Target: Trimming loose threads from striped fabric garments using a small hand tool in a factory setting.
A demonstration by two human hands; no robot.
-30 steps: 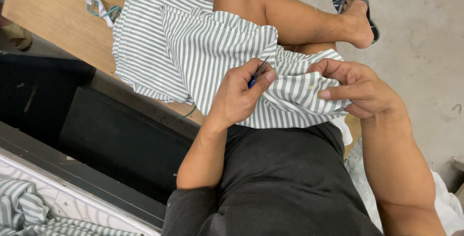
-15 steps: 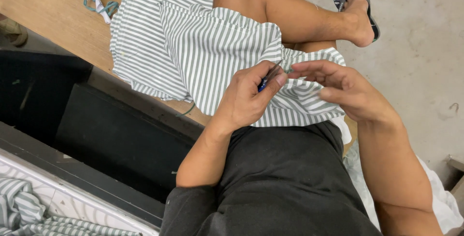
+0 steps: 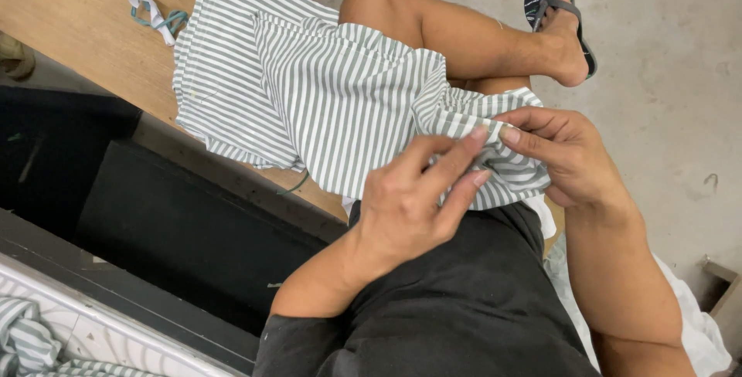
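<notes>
The floor (image 3: 665, 52) is bare grey concrete and fills the area beyond your hands. The bench (image 3: 69, 45), a pale wooden board, lies up and to the left of the grip, with a dark cavity below its edge.

The cloth (image 3: 332, 91), striped green and white, drapes from the bench across your raised knee (image 3: 379, 2) and runs down into the grip. Its lower right corner is bunched where both hands meet, just above your black top (image 3: 456, 300).

Your left hand (image 3: 413, 199) is closed on the bunched edge of the cloth, with thumb and forefinger pinched together on a fold. Your right hand (image 3: 564, 157) is closed on the same edge, directly right of the left hand, fingertips pressed onto the fabric. The fingertips of both hands touch or nearly touch at the pinch point; whether a tool sits between them cannot be told.

A sandal (image 3: 560, 14) is on your foot, above and right of the grip. A second striped piece (image 3: 31, 338) lies far lower left. A small white and teal scrap (image 3: 154, 15) rests on the bench, well left of the grip.
</notes>
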